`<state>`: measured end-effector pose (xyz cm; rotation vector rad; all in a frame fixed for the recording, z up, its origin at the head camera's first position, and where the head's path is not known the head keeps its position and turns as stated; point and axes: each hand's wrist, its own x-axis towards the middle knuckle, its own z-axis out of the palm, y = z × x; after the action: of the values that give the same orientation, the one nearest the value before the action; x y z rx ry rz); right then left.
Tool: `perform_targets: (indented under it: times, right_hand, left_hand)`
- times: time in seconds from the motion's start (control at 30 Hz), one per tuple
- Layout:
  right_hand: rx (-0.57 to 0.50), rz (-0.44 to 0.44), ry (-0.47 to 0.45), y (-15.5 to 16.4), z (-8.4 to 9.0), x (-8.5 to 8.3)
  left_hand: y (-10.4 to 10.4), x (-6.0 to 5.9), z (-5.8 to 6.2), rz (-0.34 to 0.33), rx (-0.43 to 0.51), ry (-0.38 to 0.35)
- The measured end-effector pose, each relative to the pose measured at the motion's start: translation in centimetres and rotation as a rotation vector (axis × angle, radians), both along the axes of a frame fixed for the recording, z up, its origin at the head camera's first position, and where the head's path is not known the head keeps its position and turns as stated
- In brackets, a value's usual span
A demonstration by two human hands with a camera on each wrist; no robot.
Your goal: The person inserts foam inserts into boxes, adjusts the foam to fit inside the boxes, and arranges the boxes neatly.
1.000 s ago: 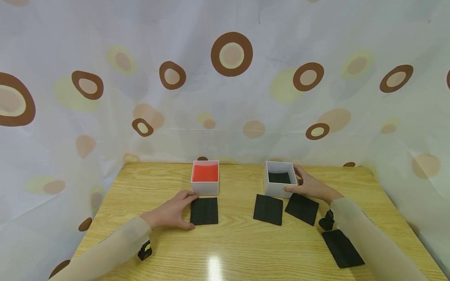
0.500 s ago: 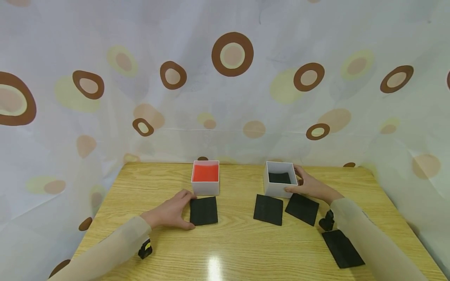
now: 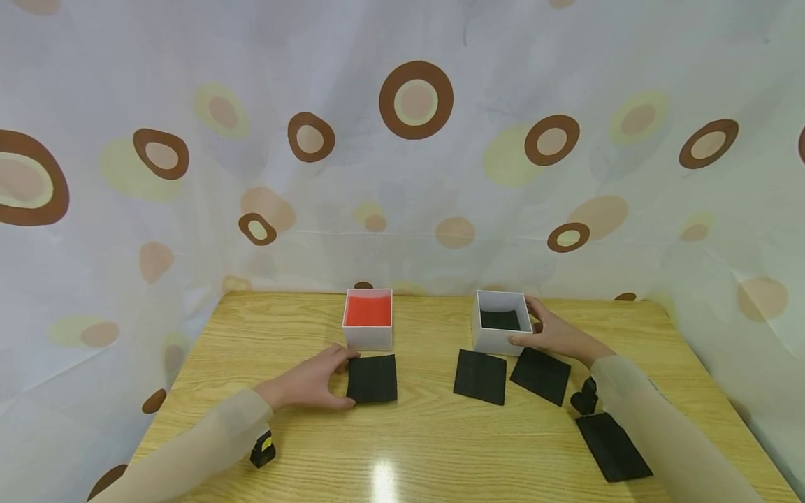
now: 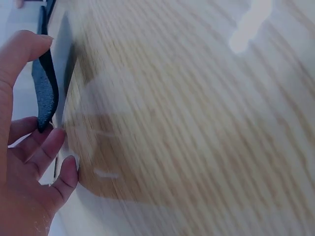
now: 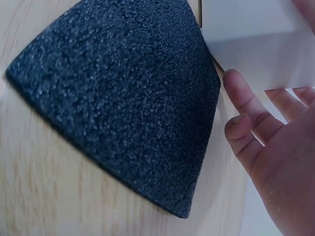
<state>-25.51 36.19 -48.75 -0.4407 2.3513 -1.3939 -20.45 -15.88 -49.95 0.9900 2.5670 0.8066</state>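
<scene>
My left hand [image 3: 308, 383] pinches a black foam square [image 3: 372, 379] by its edges, thumb on the near edge and fingers on the far one. In the left wrist view the foam square [image 4: 45, 93] stands slightly bowed above the tabletop. My right hand [image 3: 560, 334] grips the right side of an open white box [image 3: 493, 341], in which a black piece [image 3: 499, 320] lies. Close to that hand, the right wrist view has another black foam square [image 5: 118, 93] near the box wall [image 5: 256, 54].
Behind my left hand stands a second white box [image 3: 367, 340] holding a red piece [image 3: 369, 311]. More black squares lie on the wooden table [image 3: 440, 447]: one [image 3: 480, 377] before the right box, one [image 3: 613, 447] beside the right sleeve. A patterned curtain [image 3: 314, 188] hangs behind.
My left hand has shifted slightly right together with the black foam square, which first turned a little. The right hand and its box stay in place.
</scene>
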Motion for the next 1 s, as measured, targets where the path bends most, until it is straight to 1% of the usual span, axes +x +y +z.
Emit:
perform_targets:
  times: [0.2,0.33,0.43,0.5,0.63,0.73,0.87,1.0]
  right_hand:
    - [0.0,0.001,-0.006,0.2,-0.1,0.1]
    - [-0.005,0.0,-0.005,0.1,0.0,0.0]
    - [0.0,0.002,0.0,0.2,-0.1,-0.1]
    - [0.012,-0.001,0.009,0.2,-0.1,-0.1]
    - [0.012,-0.002,0.008,0.1,0.1,-0.2]
    - [0.0,0.004,-0.005,0.0,0.2,-0.1]
    - [0.008,0.0,-0.01,0.0,0.2,0.0]
    - [0.041,-0.001,0.012,0.1,0.3,0.1]
  left_hand:
    - [2.2,0.5,0.4,-0.021,0.068,-0.047]
    - [4.2,0.8,1.0,-0.044,0.104,-0.088]
    - [6.0,0.7,1.8,-0.081,0.128,-0.095]
    - [7.2,0.4,2.5,-0.108,0.137,-0.085]
    - [9.6,-0.4,4.0,-0.176,0.154,-0.044]
    - [11.1,-1.1,5.0,-0.206,0.126,-0.02]
    - [13.0,-2.0,6.0,-0.215,0.072,0.004]
    - [15.0,-3.1,7.0,-0.219,0.069,0.039]
